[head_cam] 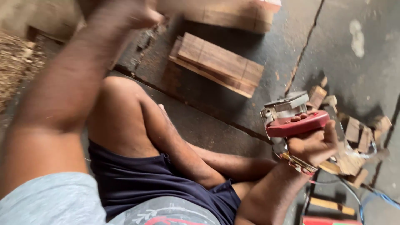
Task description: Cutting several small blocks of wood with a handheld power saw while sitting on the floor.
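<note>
Underfoot, the dark concrete floor (pixel 216 129) ran with cracks, carrying a flat stack of wooden boards (pixel 216 62), a scatter of small wood blocks (pixel 354 133) at the right and sawdust (pixel 16 58) at the far left. The right hand (pixel 312 146) had its fingers wrapped around the red handle of a power tool (pixel 291 114), held just above the blocks. The left hand (pixel 129 14), raised toward the top edge, was blurred, so its fingers could not be made out, and the blue cable (pixel 375 196) ran out of view.
</note>
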